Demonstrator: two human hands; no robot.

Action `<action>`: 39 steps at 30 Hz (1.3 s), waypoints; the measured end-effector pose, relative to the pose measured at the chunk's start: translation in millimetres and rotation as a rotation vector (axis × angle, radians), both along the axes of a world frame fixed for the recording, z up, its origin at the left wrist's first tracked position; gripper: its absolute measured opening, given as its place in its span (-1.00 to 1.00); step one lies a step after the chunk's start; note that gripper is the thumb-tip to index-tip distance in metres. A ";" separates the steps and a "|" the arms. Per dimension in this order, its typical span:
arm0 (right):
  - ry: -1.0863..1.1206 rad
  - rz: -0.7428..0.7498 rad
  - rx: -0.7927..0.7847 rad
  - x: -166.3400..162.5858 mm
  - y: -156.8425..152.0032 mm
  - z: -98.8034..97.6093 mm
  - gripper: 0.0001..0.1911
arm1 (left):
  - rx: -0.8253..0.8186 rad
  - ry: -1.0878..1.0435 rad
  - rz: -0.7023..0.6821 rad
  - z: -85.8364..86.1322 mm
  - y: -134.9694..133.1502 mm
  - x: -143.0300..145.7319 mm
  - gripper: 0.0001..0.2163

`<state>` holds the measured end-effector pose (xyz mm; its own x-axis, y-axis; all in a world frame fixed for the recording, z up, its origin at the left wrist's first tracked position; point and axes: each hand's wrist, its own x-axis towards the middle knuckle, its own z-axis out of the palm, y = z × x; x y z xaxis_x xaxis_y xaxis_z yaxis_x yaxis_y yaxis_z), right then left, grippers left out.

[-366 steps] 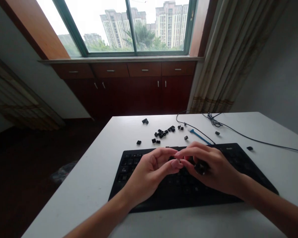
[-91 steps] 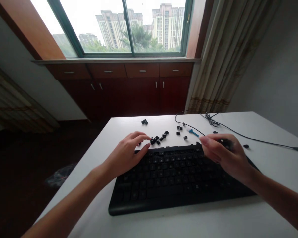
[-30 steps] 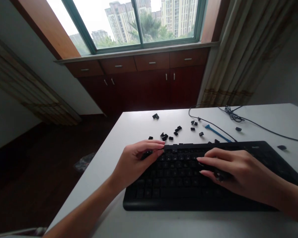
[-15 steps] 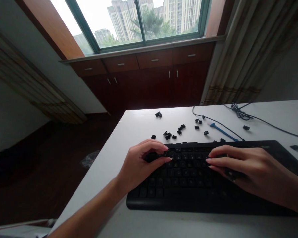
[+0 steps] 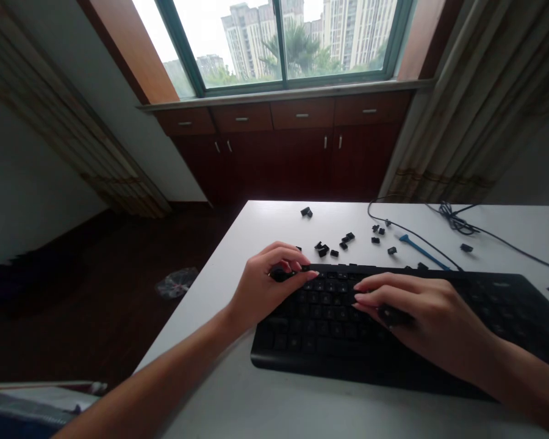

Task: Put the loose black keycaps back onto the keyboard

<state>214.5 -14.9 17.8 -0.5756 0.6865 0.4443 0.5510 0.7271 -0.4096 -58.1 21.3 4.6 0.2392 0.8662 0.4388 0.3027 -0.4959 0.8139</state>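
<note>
Two bare hands over a black keyboard (image 5: 320, 341), which lies on a white table (image 5: 256, 402). Left hand (image 5: 260, 289) at the keyboard's far left corner: thumb and fingers (image 5: 288, 251) pinched shut round a black keycap (image 5: 279, 275), held just above the top key row. Right hand (image 5: 427, 314) over the keyboard's middle rows, fingers half curled, tips pointing left; a dark piece (image 5: 393, 316) gripped beneath them against the palm, what kind I cannot tell. Beyond the keyboard's far edge: loose keycaps (image 5: 322, 249) scattered, some touching, others apart. Blue tool (image 5: 423, 251) beyond the same edge, further right, beside a thin black cable (image 5: 498, 236) trailing off to the keyboard's right.
</note>
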 end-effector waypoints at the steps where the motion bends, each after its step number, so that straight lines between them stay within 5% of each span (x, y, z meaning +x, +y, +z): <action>1: -0.013 0.016 0.003 -6.2 1.2 -0.5 -0.85 | -0.042 -0.044 0.034 -3.0 0.7 -1.2 -0.86; 6: -0.095 0.123 -0.005 -16.6 2.6 -8.2 -0.72 | -0.226 -0.259 0.116 -14.0 1.9 -2.2 -0.80; 14: -0.080 0.068 -0.121 -15.0 -1.6 -9.2 -0.62 | -0.156 -0.203 0.089 -10.7 -1.5 0.6 -0.82; 39: -0.115 0.011 -0.142 -31.9 12.2 21.5 -0.87 | -0.081 -0.149 0.079 -9.8 -3.9 0.6 -0.83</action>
